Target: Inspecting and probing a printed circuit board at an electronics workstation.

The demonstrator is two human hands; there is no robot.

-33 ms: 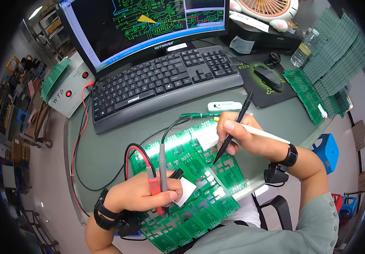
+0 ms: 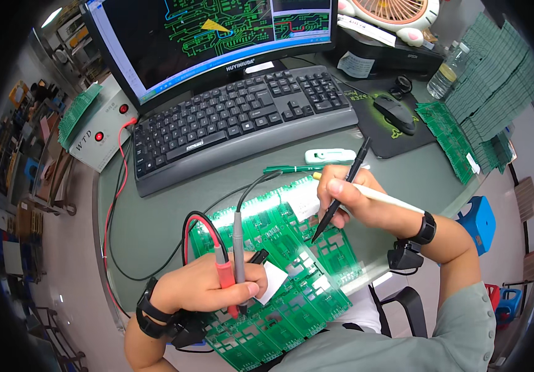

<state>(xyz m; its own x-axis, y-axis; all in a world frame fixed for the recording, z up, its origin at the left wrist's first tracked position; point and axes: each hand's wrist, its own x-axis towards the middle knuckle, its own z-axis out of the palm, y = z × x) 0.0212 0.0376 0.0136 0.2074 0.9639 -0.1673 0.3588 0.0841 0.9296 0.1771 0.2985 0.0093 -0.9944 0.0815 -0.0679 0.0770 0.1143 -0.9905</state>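
Note:
My left hand (image 2: 202, 282) is closed round a red test probe (image 2: 225, 276) and a grey test probe (image 2: 238, 242), whose tips point down at a green circuit board panel (image 2: 307, 316). A small white paper (image 2: 274, 282) and a black capped end (image 2: 258, 256) show beside its fingers. My right hand (image 2: 366, 201) grips a slim black pen-like tool (image 2: 355, 170), its point at the surface of another green panel (image 2: 335, 251) that the nearer one partly overlaps. A white stick (image 2: 394, 199) with a yellowish end also lies in the right hand's grip.
Beyond the boards stand a black keyboard (image 2: 236, 118) and a monitor (image 2: 217, 31) showing a circuit layout. A green pen (image 2: 295, 168) and a white-green cutter (image 2: 329, 156) lie before the keyboard. Mouse (image 2: 393, 113), bottle (image 2: 446, 73) and stacked boards (image 2: 490, 80) are right; a white box (image 2: 102, 133) with probe leads is left.

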